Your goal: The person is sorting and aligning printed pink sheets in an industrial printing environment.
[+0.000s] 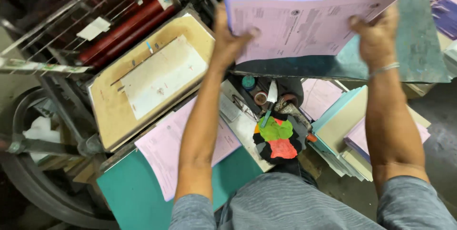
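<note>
Both hands hold up a thick stack of pink printed sheets (309, 18) over a worn green-grey metal table (419, 44). My left hand (228, 39) grips the stack's left edge, thumb across the top sheet. At the stack's right edge is my right hand (378, 37), with a thin metal bangle at the wrist. The sheets fan slightly at the top, and the stack's lower edge hangs just above the table.
A printing press with red rollers (124, 30) and a tan platen holding a white sheet (159, 75) stands at left. A pink sheet (164, 151) lies on a teal board (128, 194). A multicoloured rag (278, 137), a knife (270, 97) and paper stacks (345, 130) sit below the table.
</note>
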